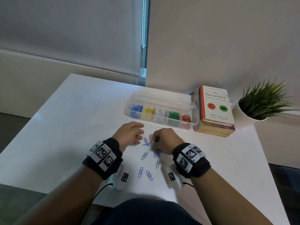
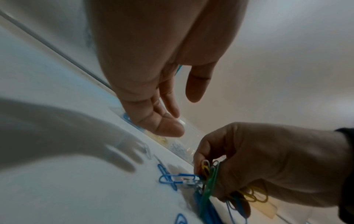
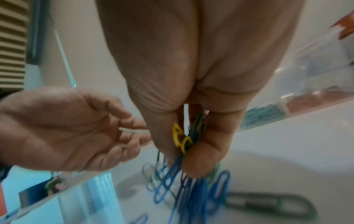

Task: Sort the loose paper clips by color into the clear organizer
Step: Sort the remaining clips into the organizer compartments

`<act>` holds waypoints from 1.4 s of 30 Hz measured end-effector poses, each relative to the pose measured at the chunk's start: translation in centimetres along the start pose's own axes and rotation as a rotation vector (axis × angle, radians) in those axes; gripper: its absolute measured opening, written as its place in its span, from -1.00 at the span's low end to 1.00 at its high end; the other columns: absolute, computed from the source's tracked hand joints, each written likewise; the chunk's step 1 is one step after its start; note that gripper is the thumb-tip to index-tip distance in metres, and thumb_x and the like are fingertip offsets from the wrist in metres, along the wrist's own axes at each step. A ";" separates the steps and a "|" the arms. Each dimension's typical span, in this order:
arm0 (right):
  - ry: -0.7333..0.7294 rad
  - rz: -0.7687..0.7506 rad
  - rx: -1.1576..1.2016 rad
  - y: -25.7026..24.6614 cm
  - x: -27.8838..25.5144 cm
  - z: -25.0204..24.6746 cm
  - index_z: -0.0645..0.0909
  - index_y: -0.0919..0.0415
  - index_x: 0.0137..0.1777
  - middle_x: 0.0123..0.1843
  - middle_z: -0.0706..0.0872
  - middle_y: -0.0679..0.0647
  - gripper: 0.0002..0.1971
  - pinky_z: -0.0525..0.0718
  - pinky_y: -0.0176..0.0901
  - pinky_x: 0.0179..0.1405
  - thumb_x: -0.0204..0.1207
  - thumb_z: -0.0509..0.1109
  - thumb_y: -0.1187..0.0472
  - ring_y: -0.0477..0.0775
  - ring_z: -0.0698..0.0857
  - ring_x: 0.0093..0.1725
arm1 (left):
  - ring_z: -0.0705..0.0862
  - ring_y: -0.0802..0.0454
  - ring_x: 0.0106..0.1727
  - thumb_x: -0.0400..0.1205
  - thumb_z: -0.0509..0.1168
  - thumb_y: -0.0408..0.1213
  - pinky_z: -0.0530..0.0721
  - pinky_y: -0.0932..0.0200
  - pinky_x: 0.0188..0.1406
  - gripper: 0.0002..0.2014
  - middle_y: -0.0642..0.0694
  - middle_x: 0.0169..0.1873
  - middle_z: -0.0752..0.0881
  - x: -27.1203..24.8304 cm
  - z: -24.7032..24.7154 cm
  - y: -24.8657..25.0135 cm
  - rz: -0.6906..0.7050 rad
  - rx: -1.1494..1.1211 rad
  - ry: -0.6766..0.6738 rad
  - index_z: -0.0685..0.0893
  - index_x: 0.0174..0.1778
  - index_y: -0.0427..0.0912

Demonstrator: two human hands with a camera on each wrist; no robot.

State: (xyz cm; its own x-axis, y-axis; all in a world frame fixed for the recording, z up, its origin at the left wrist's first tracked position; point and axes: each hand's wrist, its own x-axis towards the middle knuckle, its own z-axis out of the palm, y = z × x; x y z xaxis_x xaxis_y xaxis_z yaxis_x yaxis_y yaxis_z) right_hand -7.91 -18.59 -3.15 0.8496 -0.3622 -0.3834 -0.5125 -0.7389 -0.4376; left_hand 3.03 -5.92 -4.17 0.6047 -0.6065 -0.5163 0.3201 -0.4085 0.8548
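Above the loose clips near the table's middle, my right hand (image 1: 155, 140) grips a mixed bunch of paper clips (image 2: 208, 175), blue, green and yellow; the bunch (image 3: 184, 141) hangs from thumb and fingers down to the table. My left hand (image 1: 138, 133) hovers just left of it, thumb apart from loosely curled fingers, and I see nothing held in it. Several blue clips (image 1: 144, 155) and one greenish clip (image 1: 157, 163) lie loose between my wrists. The clear organizer (image 1: 162, 101) sits beyond, lid open, with blue, yellow, white, green and red clips in separate compartments.
A stack of books (image 1: 215, 106) lies right of the organizer, touching its end. A potted plant (image 1: 263, 103) stands at the far right corner. The white table (image 1: 73, 119) ends at the wall behind and near my lap in front.
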 end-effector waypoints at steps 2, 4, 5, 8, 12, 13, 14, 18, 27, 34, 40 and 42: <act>0.041 0.024 0.100 0.3 -0.2 -1.2 0.72 0.20 -0.09 -0.15 0.72 0.05 -0.88 0.64 -0.18 -0.15 0.44 0.43 0.39 0.01 0.63 -0.22 | 0.66 -0.02 -0.26 0.68 0.22 -0.40 0.65 0.15 -0.24 -0.85 -0.17 -0.15 0.67 -0.1 0.2 0.3 -0.018 -0.118 -0.028 0.65 0.12 -0.24; 0.067 0.025 0.225 0.1 -0.8 -2.6 0.69 0.21 -0.12 -0.21 0.71 0.05 -0.91 0.74 -0.07 -0.14 0.44 0.47 0.39 0.04 0.67 -0.31 | 0.70 -0.05 -0.26 0.71 0.22 -0.32 0.67 0.13 -0.23 -0.86 -0.20 -0.14 0.68 -0.3 0.6 0.8 -0.040 -0.234 -0.040 0.65 0.09 -0.26; 0.092 0.008 0.257 -0.3 -1.0 -3.2 0.68 0.20 -0.14 -0.22 0.70 0.05 -0.91 0.74 -0.05 -0.15 0.43 0.49 0.38 0.04 0.67 -0.34 | 0.72 -0.09 -0.23 0.71 0.22 -0.28 0.69 0.09 -0.18 -0.83 -0.22 -0.12 0.69 -0.3 0.9 1.0 -0.059 -0.283 -0.046 0.65 0.11 -0.27; 0.159 -0.075 0.275 -1.9 -1.6 -4.6 0.65 0.16 -0.21 -0.27 0.69 0.06 -0.88 0.72 -0.07 -0.20 0.41 0.49 0.39 0.02 0.65 -0.36 | 0.74 -0.18 -0.20 0.75 0.13 -0.14 0.68 -0.07 0.01 -0.66 -0.30 -0.11 0.73 -0.6 1.9 1.6 -0.137 -0.436 -0.137 0.64 0.17 -0.35; 0.179 -0.121 0.140 -4.0 -1.9 -4.7 0.69 0.17 -0.15 -0.23 0.70 0.06 -0.91 0.57 -0.22 -0.26 0.39 0.47 0.34 0.00 0.61 -0.27 | 0.75 -0.17 -0.36 0.76 0.00 -0.14 0.76 -0.05 -0.19 -0.52 -0.29 -0.35 0.73 -1.5 3.3 2.3 -0.241 -0.747 -0.290 0.73 -0.24 -0.32; 0.190 -0.134 0.100 -4.2 -2.0 -4.6 0.70 0.17 -0.12 -0.21 0.71 0.07 -0.91 0.54 -0.22 -0.26 0.39 0.47 0.32 0.01 0.61 -0.23 | 0.76 -0.16 -0.39 0.74 -0.01 -0.19 0.78 0.01 -0.30 -0.52 -0.29 -0.38 0.73 -1.6 3.6 2.5 -0.250 -0.794 -0.291 0.72 -0.30 -0.32; 0.198 -0.144 0.075 -4.4 -2.0 -4.5 0.72 0.16 -0.10 -0.19 0.73 0.08 -0.89 0.54 -0.20 -0.24 0.39 0.47 0.31 0.03 0.61 -0.20 | 0.75 -0.13 -0.43 0.73 -0.02 -0.23 0.77 0.07 -0.38 -0.56 -0.28 -0.40 0.72 -1.7 3.7 2.5 -0.252 -0.815 -0.275 0.67 -0.29 -0.32; 0.162 -0.151 0.074 -4.5 -2.7 -5.3 0.75 0.03 -0.01 -0.13 0.78 0.01 -0.82 0.68 -0.13 -0.10 0.41 0.49 0.24 0.00 0.70 -0.14 | 0.65 -0.05 -0.63 0.72 -0.09 -0.32 0.70 0.17 -0.57 -0.54 -0.24 -0.55 0.66 -1.7 3.8 2.7 -0.238 -0.904 -0.283 0.62 -0.35 -0.37; 0.177 -0.161 0.186 -3.4 -2.8 -7.0 0.79 0.00 -0.05 -0.15 0.78 -0.07 -0.76 0.66 -0.23 0.00 0.52 0.36 0.35 -0.05 0.73 -0.10 | 0.80 -0.23 -0.27 0.49 0.06 -0.39 0.76 -0.15 -0.05 -0.64 -0.36 -0.29 0.76 -1.3 3.6 2.2 -0.192 -0.954 -0.355 0.75 -0.35 -0.44; 0.291 -0.119 0.200 -2.2 -2.3 -6.9 0.76 0.05 -0.07 -0.21 0.71 -0.14 -0.87 0.40 -0.64 -0.29 0.49 0.43 0.28 -0.26 0.58 -0.27 | 0.79 -0.29 -0.20 0.47 0.12 -0.36 0.79 -0.17 -0.12 -0.65 -0.43 -0.13 0.75 -0.1 2.7 1.7 -0.275 -1.040 -0.272 0.65 0.04 -0.49; 0.240 -0.143 -0.022 -3.7 -1.7 -5.6 0.74 0.05 0.12 -0.01 0.69 0.03 -0.79 0.41 -0.32 -0.19 0.50 0.42 0.17 -0.01 0.60 -0.02 | 0.72 -0.16 -0.31 0.63 0.02 -0.33 0.80 -0.13 -0.14 -0.68 -0.33 -0.26 0.71 0.3 2.5 1.4 -0.280 -1.052 -0.313 0.65 -0.09 -0.43; 0.218 -0.134 -0.130 -4.3 -1.2 -4.9 0.68 0.08 0.21 0.07 0.62 0.09 -0.73 0.51 -0.15 0.00 0.54 0.37 0.12 0.08 0.59 0.10 | 0.69 -0.10 -0.39 0.67 -0.01 -0.32 0.78 -0.01 -0.35 -0.63 -0.24 -0.39 0.66 0.1 2.6 1.6 -0.297 -0.994 -0.313 0.66 -0.23 -0.38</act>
State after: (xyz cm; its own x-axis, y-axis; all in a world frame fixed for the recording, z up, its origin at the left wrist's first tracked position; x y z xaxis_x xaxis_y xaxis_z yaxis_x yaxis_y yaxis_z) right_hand -6.14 -17.82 3.18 0.9227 -0.3597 -0.1391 -0.3855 -0.8500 -0.3591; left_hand 1.66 -8.42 -3.00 0.2378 -0.7792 -0.5799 0.9562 0.0829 0.2807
